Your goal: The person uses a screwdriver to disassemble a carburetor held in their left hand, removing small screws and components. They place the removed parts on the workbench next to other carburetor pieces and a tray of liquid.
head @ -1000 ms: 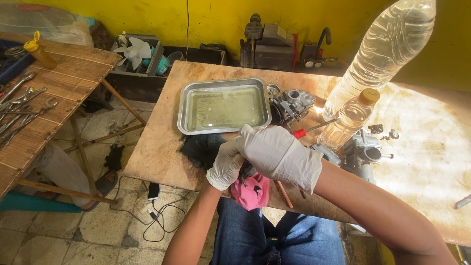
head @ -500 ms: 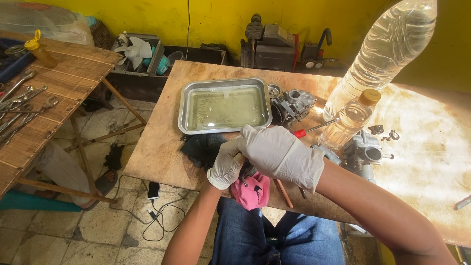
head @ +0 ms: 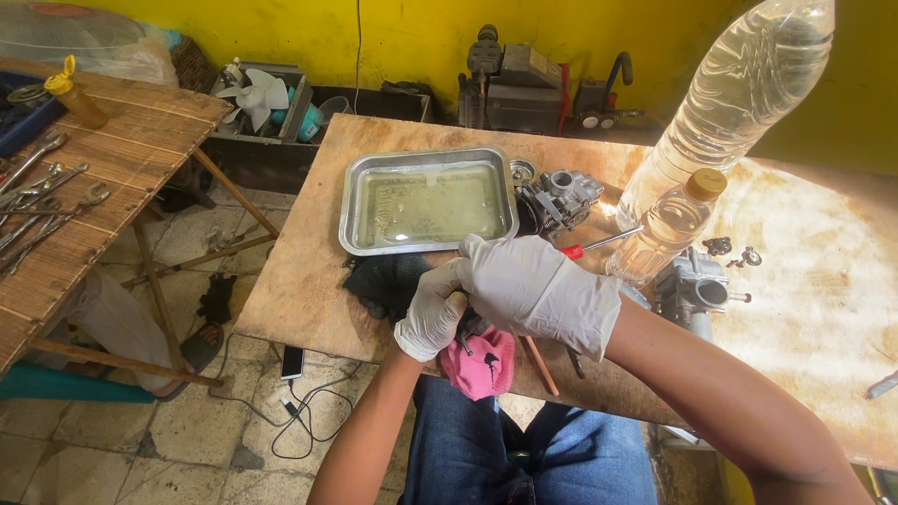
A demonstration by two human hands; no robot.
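Both my hands wear white gloves and meet at the near edge of a wooden table point(head: 309, 281). My left hand point(head: 432, 313) is closed around a small dark metal part point(head: 470, 327). My right hand point(head: 533, 288) covers it from above and grips the same part. A pink rag point(head: 482, 363) hangs just under the hands. A black cloth point(head: 385, 281) lies on the table to their left. Most of the part is hidden by my fingers.
A metal tray point(head: 351, 220) with yellowish liquid sits behind the hands. Carburetors point(head: 561, 196) point(head: 697, 285), a red-handled screwdriver point(head: 585, 248), a small amber-capped bottle point(head: 666, 229) and a big clear bottle point(head: 739, 103) stand to the right. Wrenches point(head: 37, 201) lie on a left bench.
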